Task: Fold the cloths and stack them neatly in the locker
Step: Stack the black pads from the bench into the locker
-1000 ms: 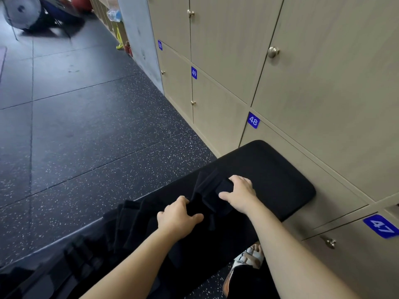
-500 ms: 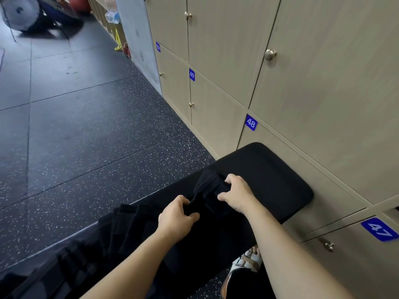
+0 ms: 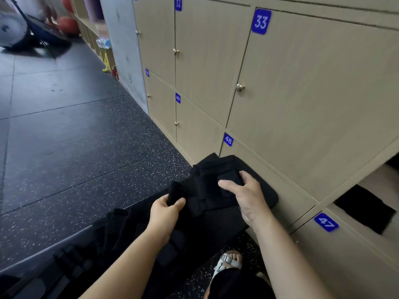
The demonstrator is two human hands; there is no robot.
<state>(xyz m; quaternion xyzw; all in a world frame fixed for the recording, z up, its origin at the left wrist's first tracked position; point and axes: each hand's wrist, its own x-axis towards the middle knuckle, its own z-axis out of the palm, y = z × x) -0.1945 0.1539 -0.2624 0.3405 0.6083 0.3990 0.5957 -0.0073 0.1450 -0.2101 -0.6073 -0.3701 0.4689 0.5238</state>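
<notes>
Raised off the worktop (image 3: 266,192), the folded black cloth (image 3: 207,180) is now gripped in your left hand (image 3: 166,212) and right hand (image 3: 248,196); folding seems done, so carry it into the open locker (image 3: 376,179).

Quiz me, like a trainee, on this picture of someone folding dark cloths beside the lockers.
1. True or false: the left hand and the right hand both grip the black cloth.
2. The number plate beside the open locker reads: A 47, B 12, C 90.
3. Fill in: the stored cloth in that locker is coloured ___.
Key: 1 true; 2 A; 3 black.
</notes>
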